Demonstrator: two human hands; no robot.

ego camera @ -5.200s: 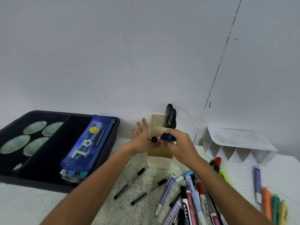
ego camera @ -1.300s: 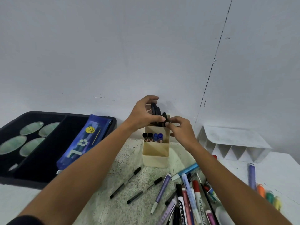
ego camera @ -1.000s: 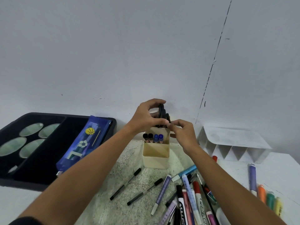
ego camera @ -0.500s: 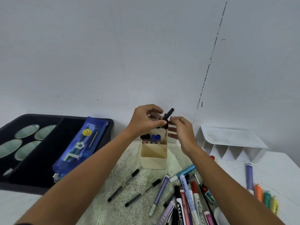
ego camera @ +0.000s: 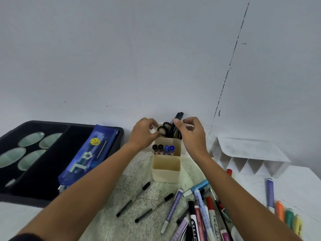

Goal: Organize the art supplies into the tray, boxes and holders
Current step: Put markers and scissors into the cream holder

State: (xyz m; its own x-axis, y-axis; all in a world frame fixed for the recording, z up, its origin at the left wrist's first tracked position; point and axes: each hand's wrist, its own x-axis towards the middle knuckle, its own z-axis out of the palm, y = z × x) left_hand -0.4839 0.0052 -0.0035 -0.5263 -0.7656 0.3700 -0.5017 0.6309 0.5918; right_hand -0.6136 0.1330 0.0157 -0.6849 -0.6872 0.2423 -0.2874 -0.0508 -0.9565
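A cream three-part holder [ego camera: 165, 173] stands by the wall. Black-handled scissors [ego camera: 165, 129] stand in its back compartment, handles up. My left hand [ego camera: 143, 135] curls its fingers round the left handle loop. My right hand [ego camera: 192, 133] pinches the taller black handle beside it. The middle compartment holds two black-capped and two blue-capped markers [ego camera: 163, 149]. Two thin black pens [ego camera: 133, 199] lie in front of the holder. A pile of markers [ego camera: 199, 213] lies under my right forearm.
A black tray [ego camera: 43, 181] at the left holds a blue pencil case [ego camera: 86, 158] and green oval pans [ego camera: 22, 154]. A white divided organizer [ego camera: 248, 160] sits at the right by the wall, with a purple marker [ego camera: 270, 193] and highlighters [ego camera: 286, 217] near it.
Earlier my right hand put markers into the holder. Since then both hands have taken the scissors by the handles and lowered them into the back compartment.
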